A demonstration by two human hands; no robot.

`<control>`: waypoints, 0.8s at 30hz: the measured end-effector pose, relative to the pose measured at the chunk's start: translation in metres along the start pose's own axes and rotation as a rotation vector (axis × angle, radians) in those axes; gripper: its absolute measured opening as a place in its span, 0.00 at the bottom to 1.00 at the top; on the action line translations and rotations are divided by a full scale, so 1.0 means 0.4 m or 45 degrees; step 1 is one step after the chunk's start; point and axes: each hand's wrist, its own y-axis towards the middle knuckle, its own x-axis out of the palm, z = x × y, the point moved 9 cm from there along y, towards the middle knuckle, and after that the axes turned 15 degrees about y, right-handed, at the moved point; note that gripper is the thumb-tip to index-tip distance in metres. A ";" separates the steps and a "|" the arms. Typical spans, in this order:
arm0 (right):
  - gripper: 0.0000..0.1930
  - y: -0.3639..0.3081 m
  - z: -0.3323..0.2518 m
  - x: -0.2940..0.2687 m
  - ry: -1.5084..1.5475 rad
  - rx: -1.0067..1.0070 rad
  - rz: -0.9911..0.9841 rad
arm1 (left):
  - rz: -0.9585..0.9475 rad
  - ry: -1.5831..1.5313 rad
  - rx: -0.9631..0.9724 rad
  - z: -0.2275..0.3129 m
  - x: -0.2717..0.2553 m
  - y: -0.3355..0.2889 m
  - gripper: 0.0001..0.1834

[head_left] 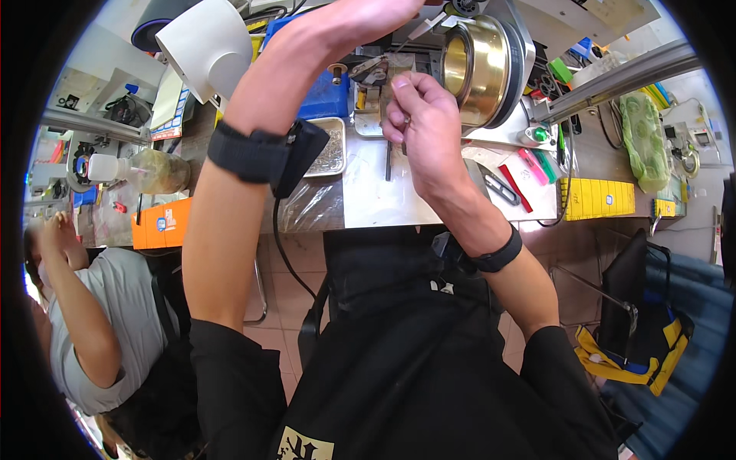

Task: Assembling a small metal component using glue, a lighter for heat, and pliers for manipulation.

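My left hand [376, 14] reaches up past the top edge of the head view, so its fingers are mostly cut off. My right hand [429, 126] is raised over the bench, thumb and fingers pinched together; whatever sits between them is too small to make out. Just right of it stands a wide brass-coloured cylinder [484, 73] on a machine with a dark ring behind it. A dark thin rod [389, 162] lies below my right hand on a white sheet [376, 201]. Left of that are a white tray [342, 157] of small bits and a blue box [322, 100].
A white lamp-like funnel [203, 47] hangs at upper left. A plastic bottle [162, 170] and an orange strip [161, 224] lie leftward, near a seated co-worker [115, 314]. Rightward are a red tool [516, 188], a yellow strip [599, 198] and a green egg-tray-like piece [644, 146].
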 end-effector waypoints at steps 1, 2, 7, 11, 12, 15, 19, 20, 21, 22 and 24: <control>0.09 -0.001 -0.001 0.000 -0.031 -0.004 -0.003 | -0.002 -0.005 0.001 0.008 0.007 0.013 0.43; 0.09 -0.001 -0.001 0.000 -0.032 -0.004 -0.002 | 0.008 0.004 -0.082 -0.003 0.007 0.024 0.43; 0.08 0.001 0.008 -0.004 -0.136 0.023 -0.008 | -0.031 0.020 -0.043 -0.019 -0.004 0.012 0.44; 0.08 -0.005 0.032 -0.035 -0.173 0.068 0.024 | -0.069 -0.127 -0.110 -0.021 0.003 -0.019 0.44; 0.08 -0.007 0.034 -0.037 -0.170 0.066 0.016 | -0.066 -0.137 -0.157 -0.026 0.002 -0.025 0.43; 0.08 -0.005 0.030 -0.035 -0.178 0.070 0.013 | -0.079 -0.137 -0.111 -0.022 -0.001 -0.023 0.43; 0.08 0.010 0.029 -0.030 -0.159 0.045 0.035 | -0.079 -0.070 -0.072 -0.009 0.004 -0.001 0.42; 0.08 0.015 0.029 -0.032 -0.160 0.041 0.038 | -0.079 -0.063 -0.077 0.002 0.013 0.003 0.42; 0.09 0.021 0.026 -0.035 -0.177 0.024 0.042 | -0.081 -0.056 -0.082 0.008 0.019 0.005 0.42; 0.09 0.027 0.023 -0.039 -0.193 0.007 0.046 | -0.084 -0.057 -0.079 -0.009 0.027 0.014 0.42; 0.09 0.034 0.031 -0.021 -0.176 0.004 0.022 | 0.023 -0.134 0.001 -0.026 0.001 0.007 0.37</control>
